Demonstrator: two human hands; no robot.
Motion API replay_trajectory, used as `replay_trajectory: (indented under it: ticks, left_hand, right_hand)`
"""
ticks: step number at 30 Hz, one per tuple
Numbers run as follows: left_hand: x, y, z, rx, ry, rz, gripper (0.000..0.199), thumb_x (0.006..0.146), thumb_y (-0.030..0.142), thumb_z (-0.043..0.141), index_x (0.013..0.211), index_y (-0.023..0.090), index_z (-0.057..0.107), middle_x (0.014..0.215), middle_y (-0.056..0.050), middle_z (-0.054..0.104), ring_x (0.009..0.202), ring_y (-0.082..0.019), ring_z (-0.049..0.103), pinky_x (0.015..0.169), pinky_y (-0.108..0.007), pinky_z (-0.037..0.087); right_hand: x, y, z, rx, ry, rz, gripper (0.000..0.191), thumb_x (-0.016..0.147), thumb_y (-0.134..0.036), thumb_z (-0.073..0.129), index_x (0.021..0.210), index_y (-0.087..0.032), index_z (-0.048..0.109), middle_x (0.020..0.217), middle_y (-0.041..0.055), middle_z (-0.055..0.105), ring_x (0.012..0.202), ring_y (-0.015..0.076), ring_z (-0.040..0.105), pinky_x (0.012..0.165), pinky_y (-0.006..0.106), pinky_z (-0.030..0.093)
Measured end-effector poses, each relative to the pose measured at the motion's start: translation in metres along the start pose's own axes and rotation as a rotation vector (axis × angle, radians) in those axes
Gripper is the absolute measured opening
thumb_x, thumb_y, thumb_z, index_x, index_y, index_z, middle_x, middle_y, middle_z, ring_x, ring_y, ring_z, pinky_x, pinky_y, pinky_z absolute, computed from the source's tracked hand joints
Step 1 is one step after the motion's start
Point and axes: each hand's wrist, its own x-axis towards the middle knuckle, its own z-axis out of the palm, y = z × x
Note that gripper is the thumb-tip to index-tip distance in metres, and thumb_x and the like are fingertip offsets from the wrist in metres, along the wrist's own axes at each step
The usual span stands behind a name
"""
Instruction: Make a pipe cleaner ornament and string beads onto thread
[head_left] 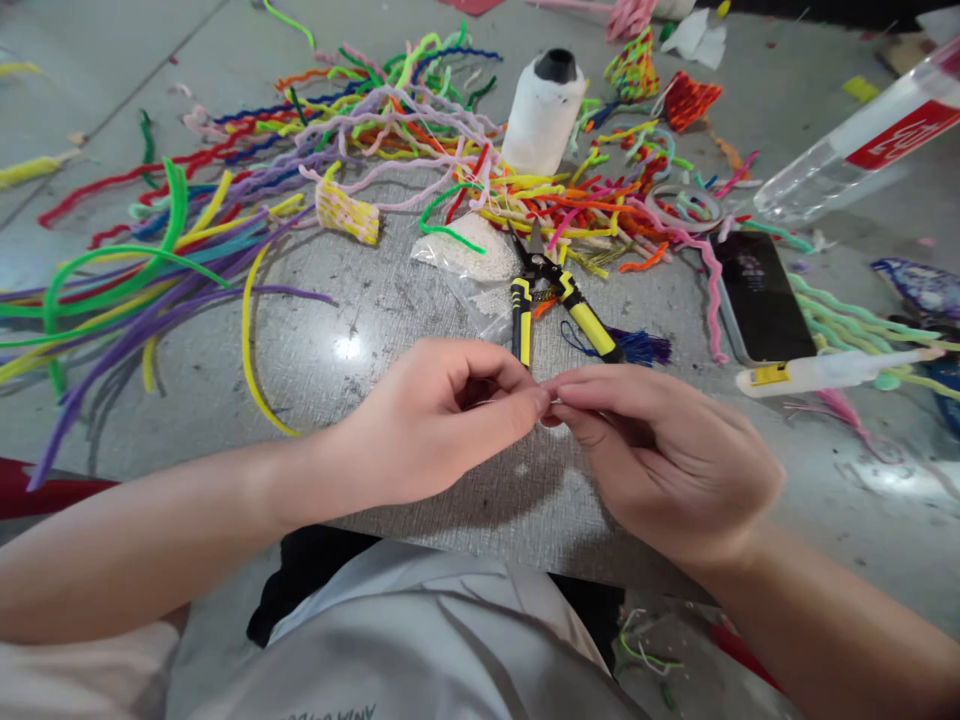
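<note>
Close together above the near edge of the table, my left hand and my right hand meet at the fingertips. Both are closed in a pinch, thumb against forefinger. Between them shows a tiny pale bit, and a thin light strand seems to run under the left fingers; what it is I cannot make out. Just beyond the fingertips lie cutting pliers with yellow and black handles, jaws apart. Behind these sits a clear plastic bag of small white beads. A dark blue tassel rests right of the pliers.
Many coloured pipe cleaners spread across the left and back. A white glue bottle with a black cap stands behind the bag. To the right are a phone, a glue pen and a clear water bottle.
</note>
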Motion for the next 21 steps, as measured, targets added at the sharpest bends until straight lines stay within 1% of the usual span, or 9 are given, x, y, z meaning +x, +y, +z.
replay_trajectory:
  ticks: [5,8,12,16,21]
  left_hand:
    - [0.0002,0.0013,0.0001,0.010,-0.005,-0.008,0.022,0.093,0.028,0.071,0.075,0.016,0.066,0.060,0.006,0.045,0.052,-0.005,0.035,0.043,-0.020,0.025]
    - [-0.0003,0.0021,0.0003,0.027,-0.003,-0.013,0.023,0.093,0.029,0.071,0.075,0.017,0.065,0.060,0.006,0.044,0.051,-0.005,0.034,0.043,-0.020,0.025]
    - [-0.0003,0.0020,0.0003,0.037,0.000,-0.022,0.024,0.092,0.031,0.073,0.074,0.017,0.065,0.060,0.006,0.045,0.052,-0.006,0.036,0.044,-0.020,0.026]
    - [-0.0002,0.0022,0.0006,0.040,0.004,-0.020,0.022,0.092,0.030,0.072,0.075,0.017,0.067,0.060,0.006,0.046,0.052,-0.006,0.036,0.044,-0.020,0.027]
    - [-0.0010,0.0050,0.0012,0.051,0.015,-0.016,0.019,0.091,0.028,0.073,0.077,0.016,0.069,0.061,0.006,0.046,0.053,-0.006,0.037,0.046,-0.020,0.028]
  right_hand:
    - [0.0004,0.0001,-0.0001,0.003,0.004,-0.011,0.027,0.093,0.000,0.073,0.105,-0.024,0.077,0.097,0.0015,0.088,0.088,0.0174,0.086,0.084,0.026,0.073]
    - [0.0000,0.0001,-0.0002,0.010,0.005,-0.002,0.029,0.093,-0.001,0.072,0.107,-0.026,0.079,0.098,0.0018,0.088,0.088,0.0195,0.086,0.083,0.029,0.074]
    - [-0.0002,0.0009,-0.0009,-0.011,-0.006,-0.011,0.031,0.094,-0.003,0.071,0.109,-0.029,0.080,0.101,0.0026,0.088,0.089,0.0231,0.085,0.080,0.037,0.074]
    - [0.0008,0.0030,-0.0005,0.026,-0.018,-0.036,0.033,0.094,-0.001,0.069,0.111,-0.028,0.079,0.101,0.0048,0.087,0.088,0.0226,0.083,0.077,0.038,0.072]
    - [0.0027,0.0051,0.0013,0.074,0.004,-0.061,0.031,0.093,-0.003,0.075,0.112,-0.027,0.079,0.100,0.0052,0.086,0.086,0.0237,0.081,0.075,0.041,0.068]
